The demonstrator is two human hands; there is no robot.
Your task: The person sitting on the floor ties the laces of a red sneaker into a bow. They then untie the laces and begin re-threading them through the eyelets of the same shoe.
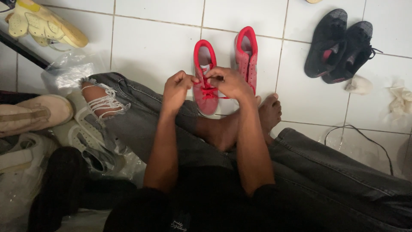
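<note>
We have the left red shoe (205, 81) on the white tiled floor (150, 47), just past our crossed legs, its mate (246, 56) beside it. Our left hand (178, 88) and right hand (229, 81) each pinch the red laces (209, 91). Black shoes (339, 45) lie well apart to the right

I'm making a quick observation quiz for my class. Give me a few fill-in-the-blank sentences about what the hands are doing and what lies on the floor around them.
1. Both the left hand and the right hand work at the ____ laces of a shoe.
2. That red shoe stands beside a second red shoe on a floor of white ____.
3. The pair of shoes at upper right is ____ in colour.

Missing words: red; tiles; black
</note>
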